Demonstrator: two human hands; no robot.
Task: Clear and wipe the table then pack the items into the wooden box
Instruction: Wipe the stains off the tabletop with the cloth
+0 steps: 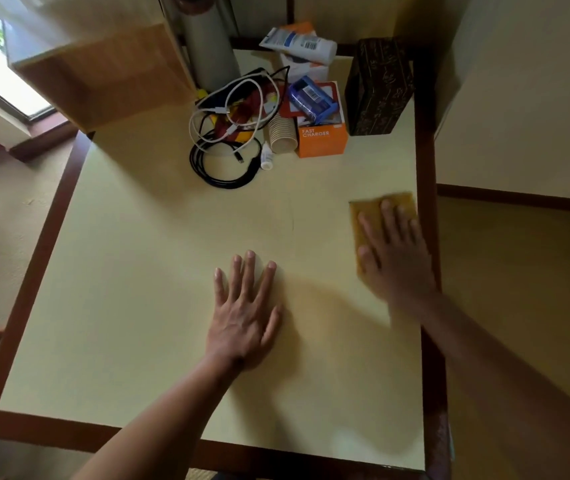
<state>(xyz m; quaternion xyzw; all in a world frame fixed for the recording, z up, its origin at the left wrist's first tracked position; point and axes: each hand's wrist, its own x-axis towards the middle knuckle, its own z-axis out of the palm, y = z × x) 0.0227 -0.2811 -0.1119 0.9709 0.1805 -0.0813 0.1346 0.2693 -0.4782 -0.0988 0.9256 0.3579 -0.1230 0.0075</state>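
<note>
Right hand (392, 252) flat with fingers spread on a yellow cloth (373, 211) near the table's (138, 271) right edge, left hand (245, 313) open, palm down mid-table, clutter and dark wooden box (377, 86) at the far side.

Table (138, 271): cables (228, 133), cups (281, 135), charger box (323, 133) clustered at far edge; dark box (377, 88) right of them. Cloth (373, 213) near right edge under right hand (394, 251). Left hand (245, 313) flat mid-table.
</note>
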